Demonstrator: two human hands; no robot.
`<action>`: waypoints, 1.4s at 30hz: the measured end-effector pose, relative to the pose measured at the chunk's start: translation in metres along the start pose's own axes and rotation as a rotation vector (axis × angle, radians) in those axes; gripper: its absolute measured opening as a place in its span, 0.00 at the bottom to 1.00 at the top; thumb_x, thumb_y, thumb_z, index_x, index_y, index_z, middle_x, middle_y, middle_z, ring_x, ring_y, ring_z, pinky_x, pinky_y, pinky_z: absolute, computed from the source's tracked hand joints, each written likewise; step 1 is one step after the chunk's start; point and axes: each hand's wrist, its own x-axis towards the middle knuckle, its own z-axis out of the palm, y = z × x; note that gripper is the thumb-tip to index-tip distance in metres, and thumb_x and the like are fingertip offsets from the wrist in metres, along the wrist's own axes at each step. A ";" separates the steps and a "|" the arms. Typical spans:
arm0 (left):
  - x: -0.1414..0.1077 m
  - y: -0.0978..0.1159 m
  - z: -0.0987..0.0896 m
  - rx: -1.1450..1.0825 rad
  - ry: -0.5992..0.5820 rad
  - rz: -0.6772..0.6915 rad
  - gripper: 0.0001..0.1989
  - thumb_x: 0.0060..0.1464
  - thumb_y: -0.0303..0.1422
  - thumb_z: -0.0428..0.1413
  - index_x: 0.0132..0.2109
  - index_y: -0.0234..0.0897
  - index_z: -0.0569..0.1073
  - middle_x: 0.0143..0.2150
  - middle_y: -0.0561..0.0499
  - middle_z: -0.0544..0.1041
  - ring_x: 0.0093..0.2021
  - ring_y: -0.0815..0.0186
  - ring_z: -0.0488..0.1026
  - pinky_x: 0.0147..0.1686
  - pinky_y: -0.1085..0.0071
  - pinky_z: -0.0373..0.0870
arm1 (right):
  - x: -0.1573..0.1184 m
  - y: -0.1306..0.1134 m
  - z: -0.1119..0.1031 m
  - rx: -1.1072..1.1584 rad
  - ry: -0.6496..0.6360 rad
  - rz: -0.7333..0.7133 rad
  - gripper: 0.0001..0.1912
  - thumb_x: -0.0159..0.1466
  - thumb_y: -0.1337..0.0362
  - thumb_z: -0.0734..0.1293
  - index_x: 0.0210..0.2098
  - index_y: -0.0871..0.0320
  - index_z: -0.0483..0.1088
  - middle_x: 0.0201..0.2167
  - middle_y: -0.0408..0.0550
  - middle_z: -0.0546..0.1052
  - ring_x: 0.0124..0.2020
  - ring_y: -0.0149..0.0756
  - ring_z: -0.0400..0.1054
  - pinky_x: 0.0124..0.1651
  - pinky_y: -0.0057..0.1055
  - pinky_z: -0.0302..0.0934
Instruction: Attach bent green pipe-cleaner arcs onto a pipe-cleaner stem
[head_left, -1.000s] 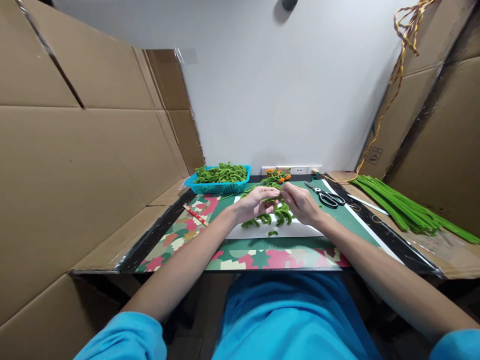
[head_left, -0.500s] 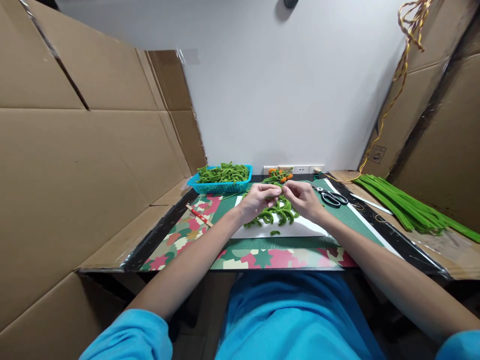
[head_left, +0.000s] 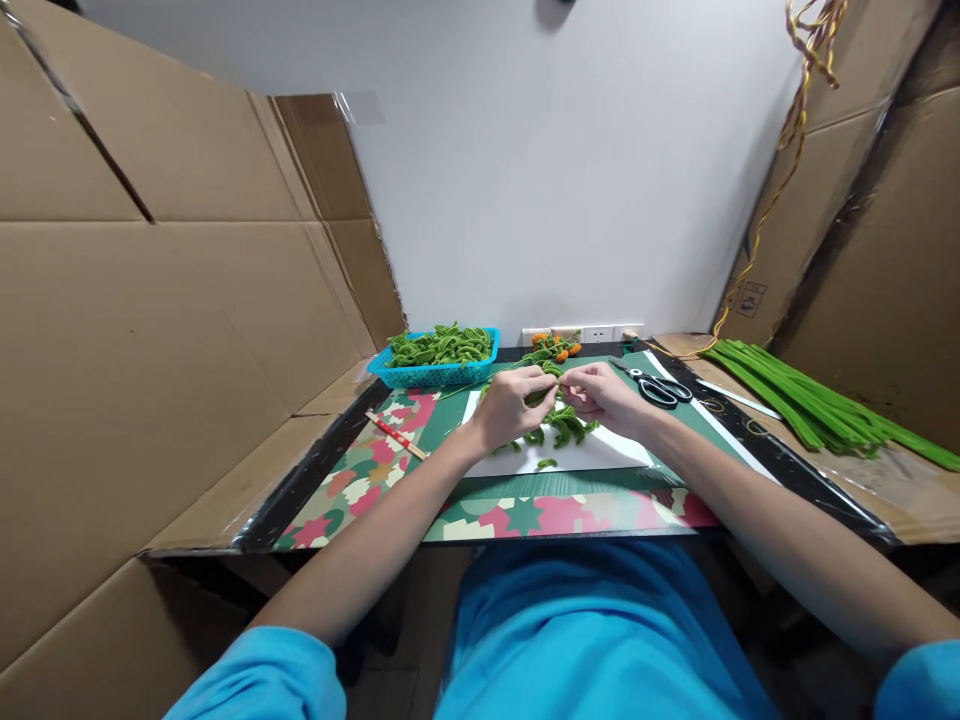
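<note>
My left hand [head_left: 516, 405] and my right hand [head_left: 600, 393] meet fingertip to fingertip over a white sheet [head_left: 600, 458]. Both are closed in a pinch, and whatever lies between the fingertips is too small to make out. Under and behind the hands, curled fuzzy green pieces [head_left: 568, 428] are scattered on the sheet, partly hidden by the fingers. One small green piece [head_left: 547, 464] lies apart near the sheet's front edge.
A blue basket [head_left: 435, 376] full of green pieces stands back left. Orange-tipped green stems [head_left: 556, 347] lie at the back. Black-handled scissors [head_left: 664, 391] and long green strips [head_left: 810, 400] are to the right. A red stick [head_left: 395, 435] lies left. Cardboard walls flank the table.
The view has shifted slightly. My left hand has turned, with its back now more toward the camera, and my right hand's fingers have changed position. The fingertips remain together.
</note>
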 end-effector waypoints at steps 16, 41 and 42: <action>0.010 0.002 0.016 -0.918 0.029 -0.570 0.24 0.53 0.53 0.65 0.34 0.32 0.75 0.30 0.50 0.74 0.26 0.70 0.68 0.25 0.73 0.63 | -0.001 0.009 -0.008 -0.714 0.159 -0.601 0.17 0.71 0.51 0.64 0.33 0.56 0.69 0.22 0.39 0.65 0.23 0.30 0.55 0.28 0.28 0.49; -0.001 -0.009 0.004 0.354 0.117 0.287 0.14 0.73 0.33 0.48 0.49 0.37 0.78 0.39 0.45 0.79 0.37 0.63 0.75 0.40 0.67 0.72 | 0.003 -0.009 -0.010 -0.365 -0.002 -0.265 0.21 0.64 0.49 0.70 0.24 0.57 0.67 0.17 0.37 0.63 0.18 0.24 0.51 0.20 0.25 0.43; -0.001 -0.009 0.006 0.342 0.127 0.266 0.14 0.73 0.34 0.48 0.50 0.37 0.78 0.40 0.45 0.79 0.38 0.64 0.76 0.41 0.68 0.72 | 0.002 -0.009 -0.009 -0.367 0.004 -0.280 0.23 0.65 0.47 0.70 0.23 0.57 0.66 0.17 0.37 0.63 0.18 0.24 0.51 0.21 0.25 0.43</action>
